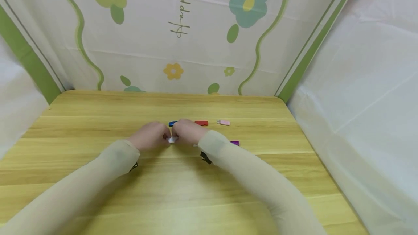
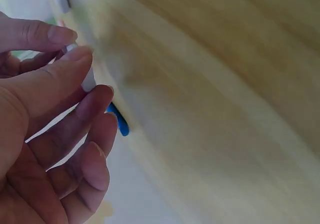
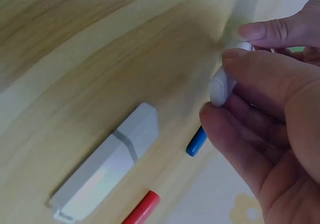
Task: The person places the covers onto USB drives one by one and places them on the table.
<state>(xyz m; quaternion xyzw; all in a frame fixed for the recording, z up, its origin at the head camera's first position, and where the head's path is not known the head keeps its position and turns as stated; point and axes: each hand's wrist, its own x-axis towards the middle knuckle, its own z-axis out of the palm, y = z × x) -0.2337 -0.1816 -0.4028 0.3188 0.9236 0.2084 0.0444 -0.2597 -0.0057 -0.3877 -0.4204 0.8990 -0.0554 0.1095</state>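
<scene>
In the head view my left hand (image 1: 151, 135) and right hand (image 1: 188, 130) meet low over the wooden table. Between them is a small white stick (image 1: 172, 140), probably a USB flash drive. The right wrist view has my right thumb and fingers pinching the white stick (image 3: 220, 86), with the left thumb at its far end. From the left wrist, the left thumb and fingers pinch the same white piece (image 2: 89, 81); fingers cover most of it. Beside the right hand lies a white USB flash drive (image 3: 105, 169), its cap divided off by a grey line.
Behind the hands lie a blue stick (image 1: 172, 123) and a red stick (image 1: 201, 123), both partly covered. A pink USB flash drive (image 1: 224, 122) is farther right. Past the right sleeve shows a purple stick (image 1: 234, 143). A flowered curtain (image 1: 147, 46) borders the table's (image 1: 183, 198) back edge.
</scene>
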